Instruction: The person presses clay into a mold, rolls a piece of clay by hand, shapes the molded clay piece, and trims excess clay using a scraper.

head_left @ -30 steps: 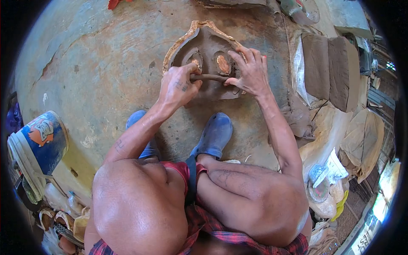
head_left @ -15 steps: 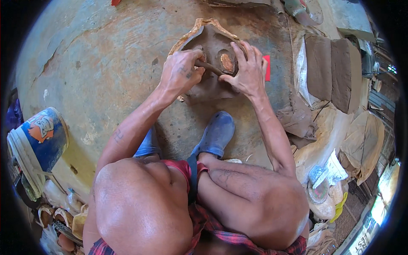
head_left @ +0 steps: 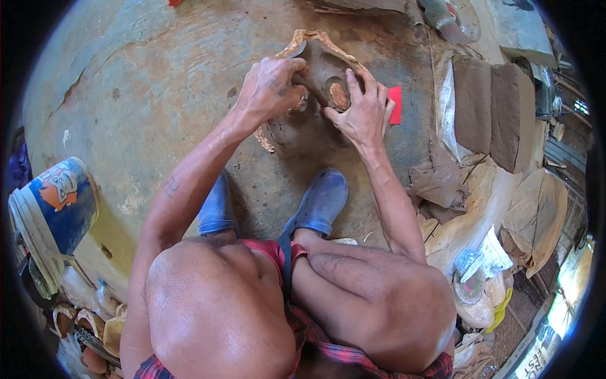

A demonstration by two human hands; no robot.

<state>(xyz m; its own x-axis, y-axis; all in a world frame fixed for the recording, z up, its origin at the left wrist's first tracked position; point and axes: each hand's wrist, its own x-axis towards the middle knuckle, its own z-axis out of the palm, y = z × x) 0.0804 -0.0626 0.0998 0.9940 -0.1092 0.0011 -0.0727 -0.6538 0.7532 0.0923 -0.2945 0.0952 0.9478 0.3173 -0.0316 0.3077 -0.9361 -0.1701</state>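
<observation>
Wide bare concrete floor (head_left: 145, 95) open to the left of the clay piece (head_left: 315, 95), with room to pass all the way out to the blue and white bucket (head_left: 57, 208) at the far left edge. Crowded on the right: red scraper (head_left: 395, 104) just beside the right hand (head_left: 363, 114), then clay slabs (head_left: 492, 107) and crumpled sacking (head_left: 442, 183) close behind. Blocked toward the body by two blue shoes (head_left: 319, 202) and both knees. Narrow gap between left hand (head_left: 268, 88) and right hand, possibly filled with clay. Far rim cluttered, hard to read.
</observation>
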